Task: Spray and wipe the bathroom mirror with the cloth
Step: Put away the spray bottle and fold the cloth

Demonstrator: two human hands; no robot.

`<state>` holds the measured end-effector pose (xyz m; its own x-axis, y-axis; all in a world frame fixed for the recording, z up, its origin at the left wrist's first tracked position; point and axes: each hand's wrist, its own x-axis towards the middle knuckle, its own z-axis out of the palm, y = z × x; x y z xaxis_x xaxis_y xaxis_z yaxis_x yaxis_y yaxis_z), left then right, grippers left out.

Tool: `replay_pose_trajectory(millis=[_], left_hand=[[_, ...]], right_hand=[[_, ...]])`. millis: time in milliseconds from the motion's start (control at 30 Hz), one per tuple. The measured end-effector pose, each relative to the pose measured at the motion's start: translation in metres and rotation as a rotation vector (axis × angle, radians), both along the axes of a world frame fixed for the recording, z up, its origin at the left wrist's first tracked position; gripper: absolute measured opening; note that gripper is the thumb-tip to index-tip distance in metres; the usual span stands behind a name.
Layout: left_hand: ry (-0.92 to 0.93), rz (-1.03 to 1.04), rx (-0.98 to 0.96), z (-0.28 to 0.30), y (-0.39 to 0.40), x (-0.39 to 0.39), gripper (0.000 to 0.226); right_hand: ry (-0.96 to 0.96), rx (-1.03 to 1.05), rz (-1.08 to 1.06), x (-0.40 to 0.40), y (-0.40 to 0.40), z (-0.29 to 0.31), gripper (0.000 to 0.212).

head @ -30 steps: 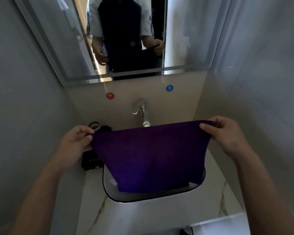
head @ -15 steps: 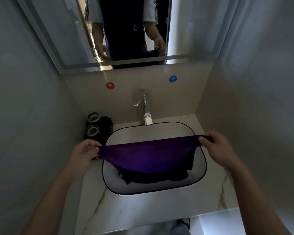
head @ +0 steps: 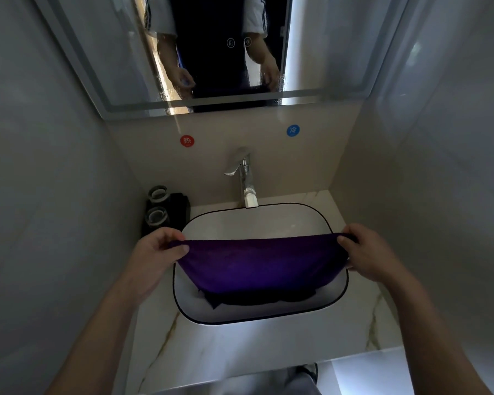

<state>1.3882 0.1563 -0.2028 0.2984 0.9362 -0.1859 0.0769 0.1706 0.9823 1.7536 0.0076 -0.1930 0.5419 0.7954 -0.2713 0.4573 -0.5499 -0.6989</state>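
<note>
Hands stretch a purple cloth (head: pixel 263 266) taut over a bathroom sink (head: pixel 337 297). The left hand (head: pixel 157 252) pinches the cloth's upper left corner, thumb pressed over the fabric and fingers curled beneath; the right hand (head: pixel 368 255) pinches the upper right corner in the same way, thumb on top. Between them the top edge of the cloth runs nearly straight from one side of the basin to the other, while the rest hangs down into the bowl, its lower part bunched in dark folds on the basin floor. The mirror (head: pixel 340 52) is mounted on the wall above, well apart from the cloth, and reflects the person's forearms and dark clothing. A chrome faucet (head: pixel 247 181) stands at the back rim of the sink, below a red sticker (head: pixel 187 141) and a blue sticker (head: pixel 293 130) on the wall. A black holder (head: pixel 180 206) with two cups sits in the left corner of the marble counter (head: pixel 240 352).
</note>
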Motion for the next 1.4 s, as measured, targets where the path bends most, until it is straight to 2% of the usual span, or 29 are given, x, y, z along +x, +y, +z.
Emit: replay_pose_trajectory(millis=[100,333,467,567,633,733,833,933,1133,1200,1300,1400], left_hand=[[-0.03,0.076,0.011,0.004,0.0,0.005,0.02],[0.04,0.126,0.149,0.013,0.004,0.005,0.029],[0.117,0.045,0.001,0.015,0.004,0.001,0.026],[0.23,-0.05,-0.101,0.012,0.003,-0.005,0.024],[0.285,-0.108,-0.158,0.007,-0.001,-0.008,0.024],[0.361,-0.182,-0.229,-0.005,-0.007,-0.011,0.027],[0.448,-0.185,-0.274,-0.017,-0.012,-0.014,0.028],[0.488,-0.162,-0.287,-0.02,-0.015,-0.017,0.026],[0.437,-0.056,-0.091,-0.02,-0.016,-0.013,0.03],[0.368,0.003,-0.04,-0.018,-0.017,-0.01,0.038],[0.293,0.058,0.015,-0.014,-0.019,-0.006,0.043],[0.213,0.066,0.059,-0.011,-0.02,-0.005,0.044]], right_hand=[[-0.021,-0.022,-0.009,0.001,-0.003,-0.002,0.019],[0.068,-0.003,-0.026,-0.001,-0.006,-0.002,0.017],[0.102,0.009,-0.024,-0.004,-0.005,-0.011,0.02],[-0.014,-0.118,0.035,-0.004,-0.004,-0.018,0.025],[-0.026,-0.238,0.074,-0.003,-0.003,-0.023,0.025],[0.11,-0.341,0.099,-0.006,-0.007,-0.029,0.018],[0.238,-0.27,0.053,-0.011,-0.015,-0.038,0.018],[0.445,-0.222,0.003,-0.014,-0.023,-0.048,0.019],[0.737,-0.168,-0.032,-0.019,-0.036,-0.064,0.016],[0.736,-0.192,-0.008,-0.019,-0.041,-0.067,0.021],[0.659,-0.332,0.12,-0.019,-0.047,-0.068,0.012],[0.6,-0.474,0.172,-0.021,-0.051,-0.074,0.043]])
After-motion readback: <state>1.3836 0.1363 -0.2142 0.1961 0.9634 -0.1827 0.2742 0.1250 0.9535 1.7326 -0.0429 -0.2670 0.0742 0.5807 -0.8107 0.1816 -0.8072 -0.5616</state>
